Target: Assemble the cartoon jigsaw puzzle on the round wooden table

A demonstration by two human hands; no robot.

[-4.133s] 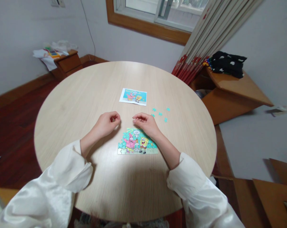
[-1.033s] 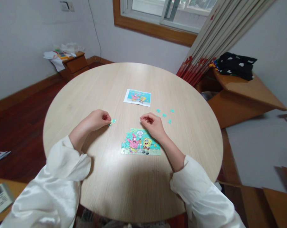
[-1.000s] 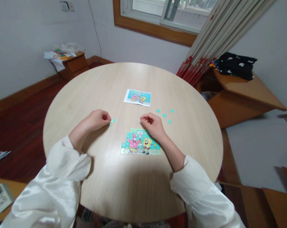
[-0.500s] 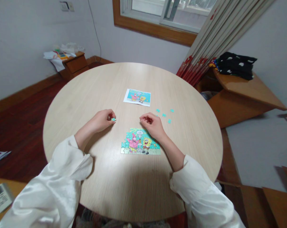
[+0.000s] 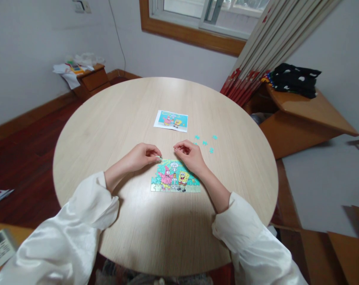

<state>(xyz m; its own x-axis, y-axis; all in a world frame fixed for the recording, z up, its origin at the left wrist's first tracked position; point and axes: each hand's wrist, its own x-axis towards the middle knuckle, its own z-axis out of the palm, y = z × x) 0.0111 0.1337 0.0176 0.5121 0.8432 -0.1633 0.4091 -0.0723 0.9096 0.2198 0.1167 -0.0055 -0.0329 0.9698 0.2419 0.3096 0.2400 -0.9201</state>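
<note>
A partly assembled jigsaw puzzle (image 5: pixel 175 178) with cartoon figures lies on the round table in front of me. My left hand (image 5: pixel 142 156) pinches a small turquoise puzzle piece (image 5: pixel 159 158) at the puzzle's upper left corner. Just above the puzzle's upper right side, my right hand (image 5: pixel 189 155) is closed with thumb and fingertips together; what it holds, if anything, cannot be made out. Several loose puzzle pieces (image 5: pixel 205 143) lie to the right of that hand. Beyond both hands sits a printed reference picture (image 5: pixel 172 121) of the same scene.
The pale wooden table (image 5: pixel 123 107) has a curved edge all round. A small cabinet (image 5: pixel 93 79) with papers stands at the far left. On the right, a wooden cabinet (image 5: pixel 304 118) carries a black patterned cloth (image 5: pixel 296 80). A curtain (image 5: pixel 274 47) hangs by the window.
My left hand has moved right and slightly nearer me, bringing the puzzle piece to the puzzle's upper left corner. My right hand has stayed nearly in place.
</note>
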